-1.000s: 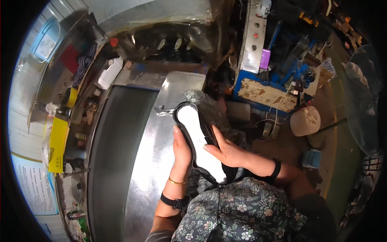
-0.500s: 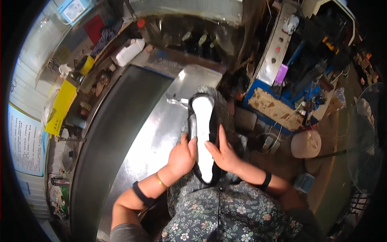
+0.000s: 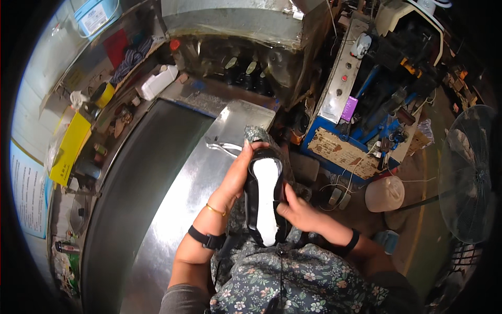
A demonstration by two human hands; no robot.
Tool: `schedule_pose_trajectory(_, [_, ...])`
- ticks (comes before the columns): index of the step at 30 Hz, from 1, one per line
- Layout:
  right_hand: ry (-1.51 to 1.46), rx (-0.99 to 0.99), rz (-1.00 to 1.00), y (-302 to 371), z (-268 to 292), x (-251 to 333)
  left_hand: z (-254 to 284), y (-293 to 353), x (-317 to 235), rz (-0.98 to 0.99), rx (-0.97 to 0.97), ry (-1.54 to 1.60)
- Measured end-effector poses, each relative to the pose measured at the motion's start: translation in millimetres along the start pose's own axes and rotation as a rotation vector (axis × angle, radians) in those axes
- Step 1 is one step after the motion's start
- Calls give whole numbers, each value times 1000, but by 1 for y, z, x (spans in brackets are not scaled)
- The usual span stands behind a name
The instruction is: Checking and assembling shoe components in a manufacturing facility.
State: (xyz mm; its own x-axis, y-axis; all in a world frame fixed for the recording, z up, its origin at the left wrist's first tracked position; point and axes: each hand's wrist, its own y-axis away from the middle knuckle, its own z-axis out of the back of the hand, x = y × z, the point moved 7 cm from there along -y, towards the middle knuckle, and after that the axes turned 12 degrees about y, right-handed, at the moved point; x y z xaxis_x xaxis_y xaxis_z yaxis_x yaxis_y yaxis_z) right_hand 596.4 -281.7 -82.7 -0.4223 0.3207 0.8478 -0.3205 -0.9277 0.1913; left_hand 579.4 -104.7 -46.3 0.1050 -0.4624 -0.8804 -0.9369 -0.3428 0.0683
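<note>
A black shoe [image 3: 252, 201] lies sole up in my lap, its long white bottom [image 3: 266, 193] facing me and its length running away from my body. My left hand [image 3: 239, 170] is closed at the far end, fingers bent over the tip and thumb along the left edge. Against the right side presses my right hand [image 3: 302, 213], its thumb near the white bottom and the other fingers partly hidden by the shoe. Just left of my left fingers, a silver metal tool with looped handles [image 3: 225, 148] rests at the steel table's edge.
The shiny steel table [image 3: 180, 193] adjoins a dark conveyor belt [image 3: 133, 172] on my left. Ahead stands a plastic-covered machine [image 3: 230, 47]. At right are a blue-framed machine [image 3: 345, 152], a whitish plastic jug [image 3: 384, 193] and a large fan [image 3: 468, 178].
My left hand has moved from the shoe's left side up to its far end. The shoe has come slightly nearer to me; my right hand remains at its right side.
</note>
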Motion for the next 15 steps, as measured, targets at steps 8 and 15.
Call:
schedule_pose_trajectory(8, [-449, -125, 328, -81, 72, 33, -18, -4, 2, -178, 1, -368])
schedule_pose_trajectory(15, [-155, -457, 404, -77, 71, 55, 6, 0, 22, -123, 43, -218])
